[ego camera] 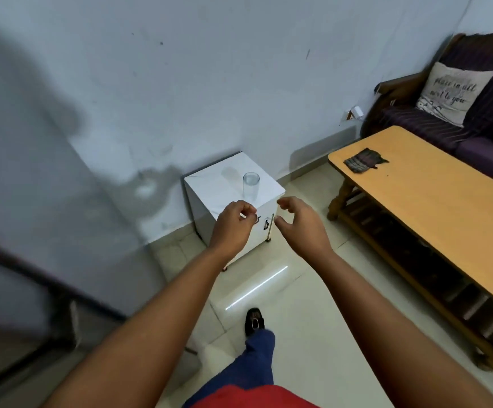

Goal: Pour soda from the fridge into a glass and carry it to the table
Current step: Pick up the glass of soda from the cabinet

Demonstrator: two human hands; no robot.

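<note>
An empty clear glass [251, 186] stands upright on top of a small white fridge [210, 187] against the wall. Both my arms reach toward the fridge front. My left hand [233, 223] has its fingers curled loosely, with nothing in it, in front of the upper edge of the fridge door. My right hand [298, 222] is open, fingers apart, just right of the door handle [269, 228]. Neither hand touches the glass. No soda is in view.
A long wooden table [433, 201] stands to the right, with a dark folded cloth [363, 161] on its far end. Behind it is a purple sofa [480, 128] with a cushion [454, 94]. Tiled floor and my foot [254, 320] lie below.
</note>
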